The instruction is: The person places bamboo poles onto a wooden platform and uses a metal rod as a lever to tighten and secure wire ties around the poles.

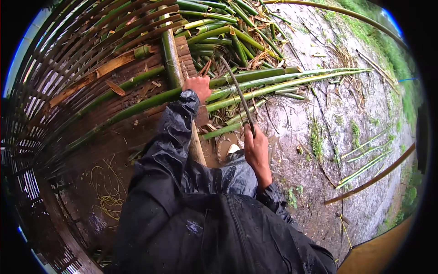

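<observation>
bamboo pole (155, 101) under left hand (197, 87)

Smooth, glossy green bamboo pole (170, 57) — wet, shiny black sleeve (169, 141) — rough, muddy ground (292, 137).

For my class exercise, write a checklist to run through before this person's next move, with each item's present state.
1. Left hand on the green bamboo pole: ok.
2. Right hand gripping the curved tool at its near end: ok.
3. Left hand apart from the tool: ok, a gap shows.
4. Tool touching a pole: cannot tell, it overlaps the poles in view.
5. Dry ground: not ok, looks wet and muddy.
6. Yellow cord away from both hands: ok.
</observation>
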A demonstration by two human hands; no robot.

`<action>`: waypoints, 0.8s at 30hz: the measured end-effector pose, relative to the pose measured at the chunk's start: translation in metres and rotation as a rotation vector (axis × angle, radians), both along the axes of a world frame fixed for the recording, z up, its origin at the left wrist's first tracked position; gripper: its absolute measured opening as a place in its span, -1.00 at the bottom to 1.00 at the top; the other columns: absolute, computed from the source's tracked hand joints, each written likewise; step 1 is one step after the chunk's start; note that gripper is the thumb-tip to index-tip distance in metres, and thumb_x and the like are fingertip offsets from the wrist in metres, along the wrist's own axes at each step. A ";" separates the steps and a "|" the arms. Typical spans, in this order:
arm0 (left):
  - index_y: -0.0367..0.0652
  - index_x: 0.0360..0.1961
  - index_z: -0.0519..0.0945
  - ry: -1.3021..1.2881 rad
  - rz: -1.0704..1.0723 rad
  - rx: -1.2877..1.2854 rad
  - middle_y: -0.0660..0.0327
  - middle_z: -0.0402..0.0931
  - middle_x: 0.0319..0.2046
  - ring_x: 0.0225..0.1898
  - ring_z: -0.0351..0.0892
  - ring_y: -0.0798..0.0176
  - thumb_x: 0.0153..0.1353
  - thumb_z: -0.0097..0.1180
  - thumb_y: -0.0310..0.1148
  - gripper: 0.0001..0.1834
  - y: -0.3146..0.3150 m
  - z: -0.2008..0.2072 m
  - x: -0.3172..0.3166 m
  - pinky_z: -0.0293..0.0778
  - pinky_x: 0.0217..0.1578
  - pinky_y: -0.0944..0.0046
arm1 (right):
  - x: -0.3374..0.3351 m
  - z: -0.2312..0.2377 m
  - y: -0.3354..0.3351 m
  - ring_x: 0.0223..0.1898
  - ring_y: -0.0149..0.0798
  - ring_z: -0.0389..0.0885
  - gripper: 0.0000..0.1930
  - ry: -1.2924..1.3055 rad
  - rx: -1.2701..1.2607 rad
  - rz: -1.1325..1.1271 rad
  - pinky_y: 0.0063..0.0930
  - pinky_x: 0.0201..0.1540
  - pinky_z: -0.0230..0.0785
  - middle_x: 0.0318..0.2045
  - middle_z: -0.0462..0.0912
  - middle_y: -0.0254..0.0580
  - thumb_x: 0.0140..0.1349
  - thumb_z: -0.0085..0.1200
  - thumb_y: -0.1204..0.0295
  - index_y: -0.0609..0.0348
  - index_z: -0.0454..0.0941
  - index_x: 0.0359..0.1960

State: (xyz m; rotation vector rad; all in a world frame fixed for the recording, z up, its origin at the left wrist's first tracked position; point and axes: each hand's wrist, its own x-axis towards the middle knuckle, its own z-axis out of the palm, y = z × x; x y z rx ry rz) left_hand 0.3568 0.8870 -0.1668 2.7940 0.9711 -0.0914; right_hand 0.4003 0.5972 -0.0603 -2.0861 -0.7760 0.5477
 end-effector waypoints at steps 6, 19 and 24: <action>-0.07 -0.13 0.65 -0.015 -0.047 -0.024 -0.02 0.74 -0.29 -0.17 0.76 -0.12 0.15 0.25 -0.08 -0.64 -0.027 0.007 0.009 0.66 -0.11 -0.10 | 0.003 0.034 -0.026 -0.50 -0.01 0.49 -0.60 0.011 -0.052 -0.040 -0.12 -0.37 0.32 -0.54 0.51 0.12 0.51 -0.07 0.16 0.33 0.52 -0.22; -0.05 -0.12 0.63 0.028 -0.034 -0.031 0.02 0.73 -0.34 -0.23 0.75 -0.10 0.15 0.32 0.06 -0.54 -0.023 0.011 -0.003 0.66 -0.19 -0.09 | -0.012 0.032 -0.023 -0.37 0.32 0.59 -0.69 0.079 -0.006 -0.011 -0.02 -0.31 0.37 -0.45 0.57 0.27 0.47 -0.01 0.22 0.28 0.52 -0.16; -0.06 -0.12 0.62 0.041 -0.039 -0.074 0.03 0.72 -0.34 -0.22 0.75 -0.11 0.14 0.32 0.08 -0.52 -0.013 0.009 0.000 0.65 -0.18 -0.09 | -0.005 0.028 -0.019 -0.39 0.26 0.57 -0.70 0.102 -0.061 -0.022 -0.02 -0.32 0.36 -0.47 0.56 0.23 0.48 -0.03 0.24 0.28 0.50 -0.18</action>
